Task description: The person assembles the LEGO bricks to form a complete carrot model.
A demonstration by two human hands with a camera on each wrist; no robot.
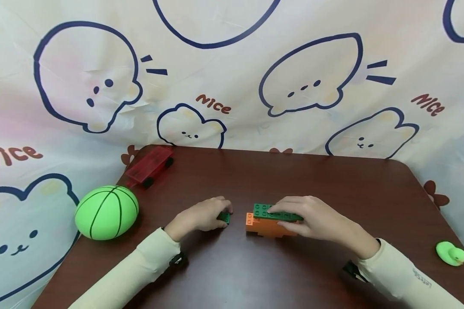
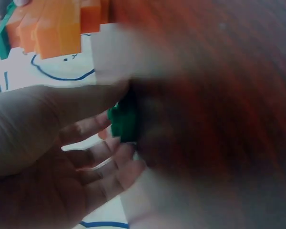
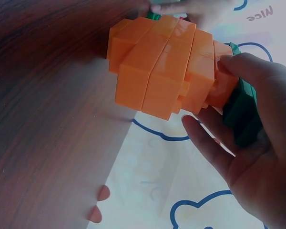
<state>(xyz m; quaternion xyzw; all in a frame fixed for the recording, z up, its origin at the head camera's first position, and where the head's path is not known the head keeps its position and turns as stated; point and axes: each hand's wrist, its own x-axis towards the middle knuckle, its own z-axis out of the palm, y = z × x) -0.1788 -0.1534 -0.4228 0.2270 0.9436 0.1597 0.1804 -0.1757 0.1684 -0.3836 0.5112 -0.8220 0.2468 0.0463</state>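
In the head view my left hand (image 1: 206, 214) has its thumb and fingers about a small green toy brick (image 1: 224, 217) low over the table. The left wrist view shows that green brick (image 2: 125, 119) between the thumb and the fingers. To its right, my right hand (image 1: 313, 214) grips a block of joined toy bricks, orange (image 1: 272, 227) below with a studded green layer (image 1: 261, 210) on top. From the right wrist, the stepped orange bricks (image 3: 157, 71) face the camera, and the thumb presses their side. The palm partly hides the green layer (image 3: 243, 109).
On the brown table (image 1: 224, 274), a green ball (image 1: 107, 212) sits at the left edge. A translucent red toy cart (image 1: 151, 165) with black wheels lies at the back left. A green rubber duck (image 1: 451, 253) is at the far right. Printed cloth (image 1: 239, 73) hangs behind.
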